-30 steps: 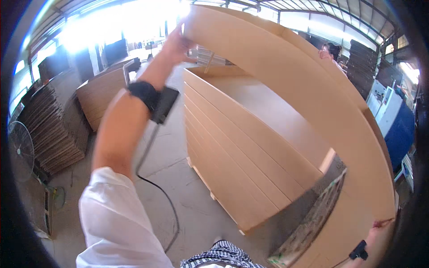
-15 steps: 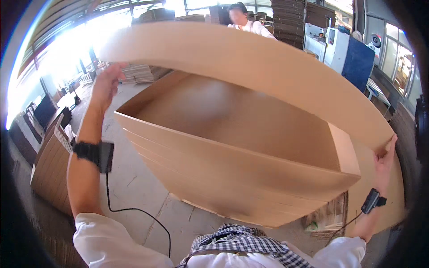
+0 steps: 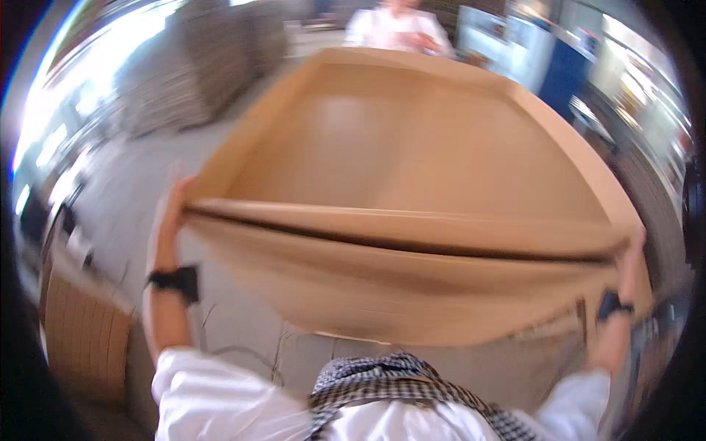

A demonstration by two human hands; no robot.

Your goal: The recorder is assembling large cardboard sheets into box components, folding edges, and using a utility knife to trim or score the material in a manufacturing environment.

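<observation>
A big brown cardboard tray (image 3: 441, 162), its hollow side up, spans the middle of the view. It rests on or just over a stack of similar cardboard trays (image 3: 397, 301), with a dark gap along the near edge. My left hand (image 3: 178, 202) grips the upper tray's near left corner. At its near right corner my right hand (image 3: 629, 253) holds the same tray. Motion smears both hands, and their fingers show only in part. Each wrist wears a black strapped device.
Across the tray stands another person (image 3: 401, 29) in white, one hand near the chest. Cardboard stacks (image 3: 198, 66) rise at the back left, and folded cardboard (image 3: 84, 331) leans at the lower left. A blue and white cabinet (image 3: 562, 77) stands at the back right.
The cardboard tray, earlier raised and tilted above the stack, has come down and toward me, and its hollow inside now shows. Both hands have lowered with it. The view has shifted.
</observation>
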